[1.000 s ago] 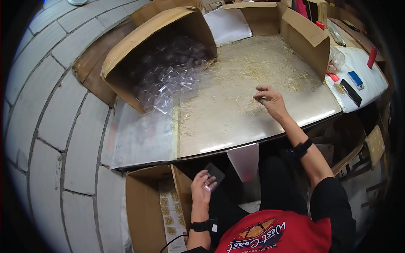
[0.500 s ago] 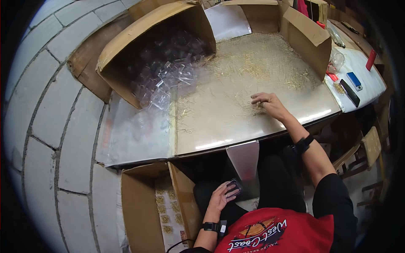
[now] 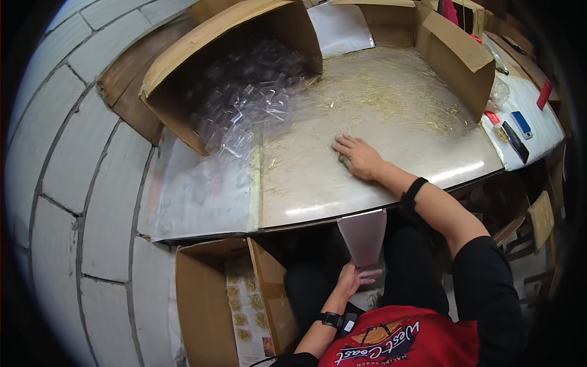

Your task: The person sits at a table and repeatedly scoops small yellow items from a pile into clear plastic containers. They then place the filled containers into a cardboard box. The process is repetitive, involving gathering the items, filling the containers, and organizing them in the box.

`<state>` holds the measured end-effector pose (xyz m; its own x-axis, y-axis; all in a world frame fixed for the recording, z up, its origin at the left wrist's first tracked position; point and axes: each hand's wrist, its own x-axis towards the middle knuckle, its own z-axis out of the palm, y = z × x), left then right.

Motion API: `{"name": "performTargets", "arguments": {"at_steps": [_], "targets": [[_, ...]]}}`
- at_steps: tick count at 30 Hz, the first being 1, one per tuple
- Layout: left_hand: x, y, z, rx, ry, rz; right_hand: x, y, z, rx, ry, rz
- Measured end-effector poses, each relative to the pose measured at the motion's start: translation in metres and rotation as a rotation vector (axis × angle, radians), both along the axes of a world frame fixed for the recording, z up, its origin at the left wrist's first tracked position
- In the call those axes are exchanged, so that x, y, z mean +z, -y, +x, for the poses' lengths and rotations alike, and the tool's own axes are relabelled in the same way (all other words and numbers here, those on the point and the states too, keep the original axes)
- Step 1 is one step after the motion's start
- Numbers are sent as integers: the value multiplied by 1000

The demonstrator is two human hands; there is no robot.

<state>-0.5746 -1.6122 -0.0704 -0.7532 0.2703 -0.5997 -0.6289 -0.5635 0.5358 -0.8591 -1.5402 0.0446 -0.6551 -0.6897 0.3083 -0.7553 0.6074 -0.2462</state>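
Note:
My right hand (image 3: 361, 159) lies palm down on the tabletop (image 3: 306, 194), fingers stretched; any pins beneath it are hidden. Thin gold-coloured pins (image 3: 416, 110) are scattered over the far side, with a sparser patch left of this hand. From the table's front edge a pale tapered chute (image 3: 362, 235) slopes down toward my lap. At its lower end is my left hand (image 3: 350, 279), its fingers curving under the mouth. The small clear plastic box seen in that hand earlier is mostly hidden there, and its contents do not show.
A tipped cardboard carton (image 3: 229, 37) spills empty clear plastic boxes (image 3: 244, 116) onto the table's left. Low at left, an open carton (image 3: 202, 300) holds rows of gold-filled boxes (image 3: 240, 318). Cardboard walls (image 3: 455, 61) border the far right; beyond lie a blue device (image 3: 521, 124) and black object (image 3: 515, 144).
My right hand has moved left and flattened from a pinch over the pins. My left hand has risen to the chute's lower end. The pin cluster by my right hand no longer shows.

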Motion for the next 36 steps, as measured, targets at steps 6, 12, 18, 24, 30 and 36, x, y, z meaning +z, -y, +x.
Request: {"name": "performTargets", "arguments": {"at_steps": [6,12,18,24,30,36], "targets": [[-17,6,7,67,-56,46,38,-46,50,-41,512,-370],[4,4,7,69,-83,19,16,-38,63,-288,254,-335],[-3,5,11,101,-124,56,10,1,111,88,32,-186],[-3,2,11,188,-90,99,10,-24,189,-74,-23,-184],[-26,4,17,182,-79,61,21,-69,203,-29,251,-275],[-44,3,16,198,-159,42,-29,-84,224,-33,629,-449]]}}
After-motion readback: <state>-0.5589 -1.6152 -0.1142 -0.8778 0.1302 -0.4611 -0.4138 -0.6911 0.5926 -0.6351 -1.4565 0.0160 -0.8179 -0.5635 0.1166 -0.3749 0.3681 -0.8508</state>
